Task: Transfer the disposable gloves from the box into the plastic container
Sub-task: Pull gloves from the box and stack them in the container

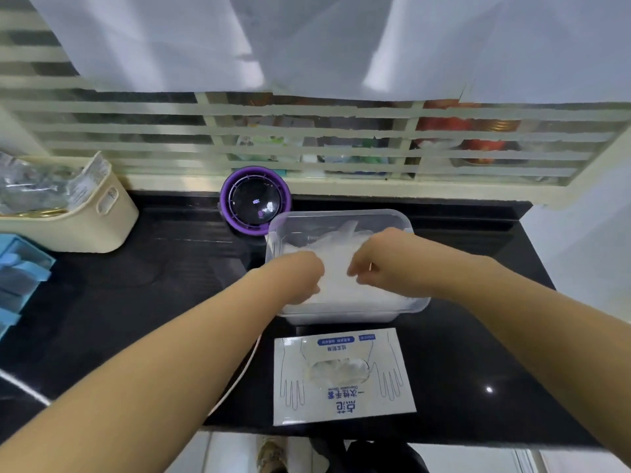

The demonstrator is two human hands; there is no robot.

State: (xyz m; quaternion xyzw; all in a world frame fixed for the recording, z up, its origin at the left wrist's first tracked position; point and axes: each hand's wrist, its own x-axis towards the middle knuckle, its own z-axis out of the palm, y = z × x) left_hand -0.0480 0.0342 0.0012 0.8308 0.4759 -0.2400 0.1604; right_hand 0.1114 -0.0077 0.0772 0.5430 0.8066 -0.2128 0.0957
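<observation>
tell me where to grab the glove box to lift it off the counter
Probably the near long edge of the glove box, coming from the front of the counter: it lies flat and low, and that edge sits close to the counter's front. Thumb on top, fingers under; avoid the soft oval opening.

Glossy black countertop (112, 302) (a light glints on it); cream slatted screen (136, 110) behind; white sheet (324, 39) above.
</observation>
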